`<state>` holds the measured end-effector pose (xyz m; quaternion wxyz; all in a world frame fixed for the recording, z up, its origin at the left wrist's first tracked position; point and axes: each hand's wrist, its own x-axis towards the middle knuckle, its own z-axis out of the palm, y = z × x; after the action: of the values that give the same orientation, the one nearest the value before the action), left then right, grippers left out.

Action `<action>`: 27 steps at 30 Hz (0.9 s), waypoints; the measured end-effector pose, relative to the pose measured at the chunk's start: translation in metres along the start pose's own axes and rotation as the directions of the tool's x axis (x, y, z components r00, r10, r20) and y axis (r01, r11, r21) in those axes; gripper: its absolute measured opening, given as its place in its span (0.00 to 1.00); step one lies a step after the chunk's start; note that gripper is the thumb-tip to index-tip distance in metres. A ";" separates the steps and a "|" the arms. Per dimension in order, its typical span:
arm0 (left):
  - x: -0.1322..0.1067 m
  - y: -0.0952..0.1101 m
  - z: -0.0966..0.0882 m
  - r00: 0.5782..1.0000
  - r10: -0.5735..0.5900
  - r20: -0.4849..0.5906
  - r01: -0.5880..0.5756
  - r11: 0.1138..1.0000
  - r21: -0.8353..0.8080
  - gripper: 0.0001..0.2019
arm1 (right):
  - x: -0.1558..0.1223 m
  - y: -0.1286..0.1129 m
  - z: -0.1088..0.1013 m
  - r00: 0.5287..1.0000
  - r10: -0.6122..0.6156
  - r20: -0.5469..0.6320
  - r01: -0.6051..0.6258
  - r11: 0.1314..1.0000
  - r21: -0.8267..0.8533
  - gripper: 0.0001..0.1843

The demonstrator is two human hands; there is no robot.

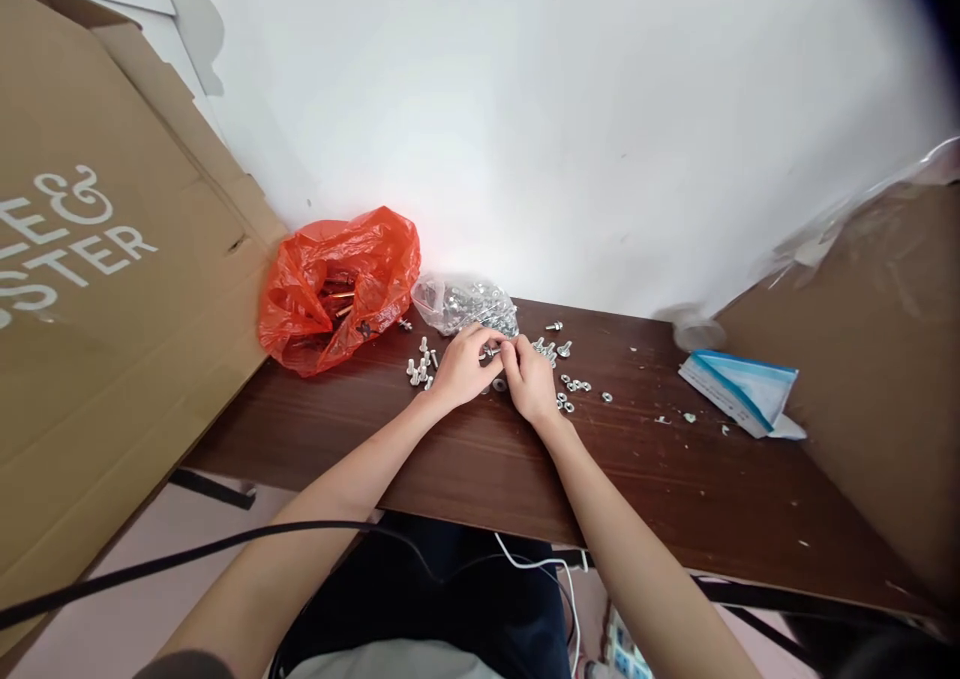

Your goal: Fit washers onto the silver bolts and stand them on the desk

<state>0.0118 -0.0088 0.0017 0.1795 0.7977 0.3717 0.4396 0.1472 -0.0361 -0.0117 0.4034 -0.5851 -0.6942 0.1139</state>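
In the head view my left hand (465, 364) and my right hand (531, 379) meet over the table, fingertips almost touching. My left thumb and fingers close on a small silver bolt (491, 352). The thumb and forefinger of my right hand are pinched at the bolt's other end; what exactly lies between them is hidden. Just under the hands lies a flat washer (499, 385). Several bolts (420, 367) stand left of my left hand. More bolts (547, 351) sit beyond my right hand, with loose nuts (576, 386) scattered to its right.
Behind the hands is a clear plastic bag (469, 304) of metal hardware. A red plastic bag (341, 289) with long pieces inside stands left of it. Cardboard (112, 259) flanks the brown table (637, 489). A blue-and-white packet (742, 389) lies right. A black cable (225, 539) crosses in front.
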 end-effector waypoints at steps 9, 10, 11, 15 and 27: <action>0.019 0.009 0.001 0.983 0.072 0.167 -0.078 0.997 0.028 0.12 | 0.005 0.004 -0.001 0.975 0.070 -0.209 -0.034 0.984 0.173 0.18; 0.017 0.009 0.003 0.985 0.059 0.163 -0.065 0.997 0.035 0.12 | 0.005 0.004 -0.001 0.973 0.081 -0.215 -0.039 0.981 0.192 0.18; 0.015 0.008 0.005 0.987 0.041 0.154 -0.048 0.998 0.041 0.12 | 0.005 0.003 0.000 0.972 0.086 -0.220 -0.040 0.978 0.206 0.18; 0.006 0.004 0.013 0.994 -0.033 0.109 0.019 0.992 0.122 0.11 | 0.005 0.003 0.002 0.977 0.063 -0.203 -0.024 0.982 0.189 0.20; 0.006 0.001 0.008 0.950 -0.290 0.117 0.249 0.927 0.279 0.11 | 0.018 -0.001 0.014 0.992 0.000 -0.124 0.026 0.977 0.210 0.17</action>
<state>0.0210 -0.0051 0.0015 0.1605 0.7873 0.5174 0.2943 0.1372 -0.0159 -0.0131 0.5063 -0.5402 -0.6557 0.1479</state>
